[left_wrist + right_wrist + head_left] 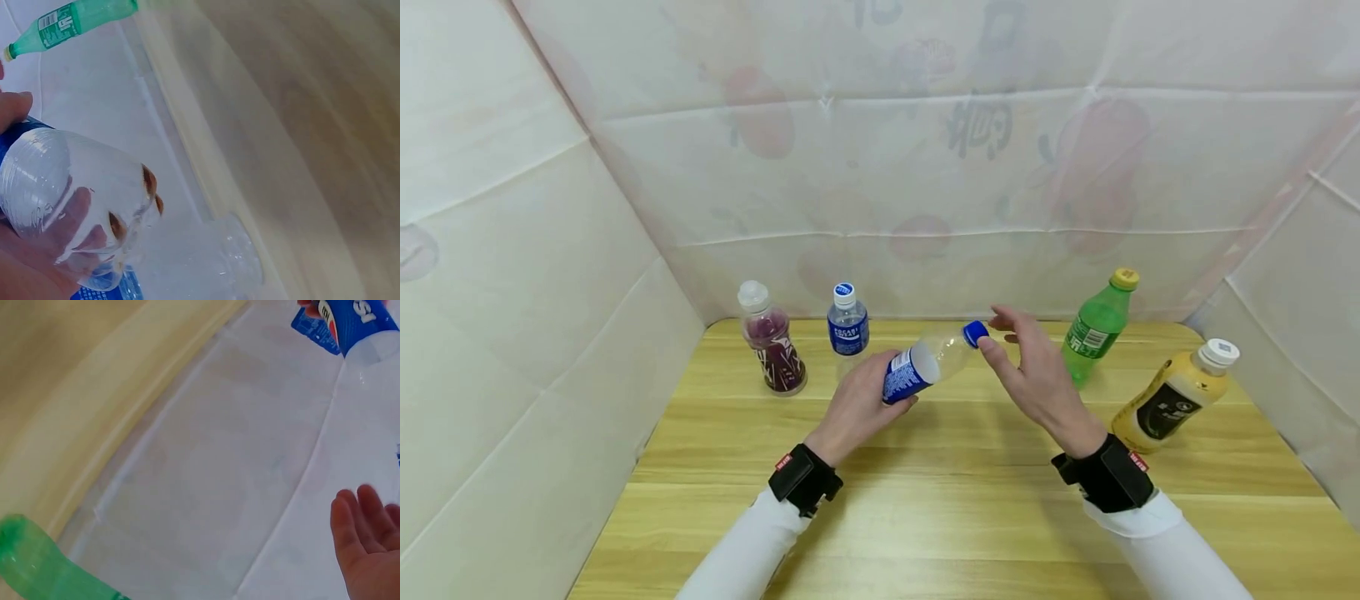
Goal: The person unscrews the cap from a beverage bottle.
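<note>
My left hand [856,402] grips a clear plastic bottle [946,354] round its blue label, above the table. The bottle tilts, with its blue cap [975,333] up and to the right. No liquid shows in its clear lower part in the left wrist view. My right hand [1036,379] is beside the cap, fingers extended, the thumb close to it. In the right wrist view these fingers [369,512] are spread with nothing between them. Behind my left hand stands a clear bottle with a dark blue label [848,333] and white cap, its lower part partly hidden.
On the wooden table [925,517], a purple drink bottle [775,350] stands at left. A green bottle [1097,329] with a yellow cap and a yellow bottle [1176,396] with a white cap stand at right, near my right wrist. White sheeting [865,183] encloses the back and sides.
</note>
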`<act>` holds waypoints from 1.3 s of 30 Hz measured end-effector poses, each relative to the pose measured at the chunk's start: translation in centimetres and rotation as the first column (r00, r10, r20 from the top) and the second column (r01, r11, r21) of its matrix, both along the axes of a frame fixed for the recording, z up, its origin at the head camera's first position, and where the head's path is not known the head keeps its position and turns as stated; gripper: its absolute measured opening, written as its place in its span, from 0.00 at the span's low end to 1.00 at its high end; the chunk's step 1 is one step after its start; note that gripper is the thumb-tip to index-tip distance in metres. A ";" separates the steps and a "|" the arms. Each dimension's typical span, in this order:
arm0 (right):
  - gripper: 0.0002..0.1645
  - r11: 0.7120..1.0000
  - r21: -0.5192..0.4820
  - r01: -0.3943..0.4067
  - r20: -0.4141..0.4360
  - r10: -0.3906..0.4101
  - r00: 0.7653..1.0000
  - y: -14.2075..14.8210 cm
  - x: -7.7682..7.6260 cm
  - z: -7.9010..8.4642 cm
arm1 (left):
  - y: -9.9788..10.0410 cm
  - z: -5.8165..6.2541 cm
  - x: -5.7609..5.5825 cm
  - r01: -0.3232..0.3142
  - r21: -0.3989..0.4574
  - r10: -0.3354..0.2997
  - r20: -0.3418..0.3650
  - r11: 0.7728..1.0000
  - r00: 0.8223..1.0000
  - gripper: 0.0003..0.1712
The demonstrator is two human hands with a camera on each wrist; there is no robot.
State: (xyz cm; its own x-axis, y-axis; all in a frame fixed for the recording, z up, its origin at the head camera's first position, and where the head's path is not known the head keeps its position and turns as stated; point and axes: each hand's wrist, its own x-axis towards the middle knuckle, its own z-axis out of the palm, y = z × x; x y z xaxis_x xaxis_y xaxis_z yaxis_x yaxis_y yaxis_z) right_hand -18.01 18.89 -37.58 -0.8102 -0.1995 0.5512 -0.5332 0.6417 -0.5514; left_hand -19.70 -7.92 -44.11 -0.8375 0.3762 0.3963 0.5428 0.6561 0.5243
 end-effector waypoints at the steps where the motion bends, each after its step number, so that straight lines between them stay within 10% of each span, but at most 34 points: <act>1: 0.34 1.000 0.030 0.000 -0.036 0.002 0.999 -0.1 0.0 0.1 | -0.1 -0.1 0.1 0.006 0.000 -0.006 -0.005 1.000 1.000 0.42; 10: 0.37 0.991 0.130 -0.038 -0.234 0.068 0.970 -1.1 -0.2 0.6 | -0.4 -0.5 0.6 0.055 0.024 -0.056 0.017 0.998 0.998 0.42; 29: 0.14 0.997 0.008 -0.081 -0.183 0.081 0.980 -2.4 0.1 1.4 | 1.9 0.8 0.1 0.048 0.046 -0.051 0.067 0.998 0.996 0.51; 39: 0.32 0.996 0.034 -0.078 -0.260 0.084 0.962 -2.4 0.2 1.2 | 1.9 0.7 0.3 0.098 0.046 -0.098 0.005 0.994 0.995 0.42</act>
State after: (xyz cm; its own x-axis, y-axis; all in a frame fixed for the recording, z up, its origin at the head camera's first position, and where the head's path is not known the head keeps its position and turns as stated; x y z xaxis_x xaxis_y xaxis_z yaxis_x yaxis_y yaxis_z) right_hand -17.82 16.48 -36.35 -0.6195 -0.2734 0.7358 -0.7071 0.6015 -0.3718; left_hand -19.42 -6.06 -43.37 -0.8004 0.4385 0.4088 0.5994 0.5754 0.5565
